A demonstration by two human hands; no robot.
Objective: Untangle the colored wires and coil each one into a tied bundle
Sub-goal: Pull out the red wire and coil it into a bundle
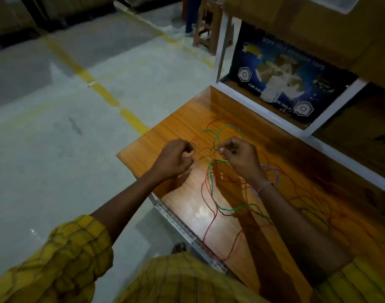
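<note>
Pinching thin wires above a glossy orange wooden counter, a person works near its left edge. The left hand has its fingers curled in a closed grip on a thin red plastic-coated wire. The right hand, just beside it, pinches a thin green plastic-coated wire between thumb and fingertips. From both grips the tangle runs toward the near edge, its long axis roughly front to back, red and green twisted together between the forearms. A thin purple wire loops just right of the right wrist. The knot lies below and between the hands, about equally near each. No coiled bundle is visible yet.
</note>
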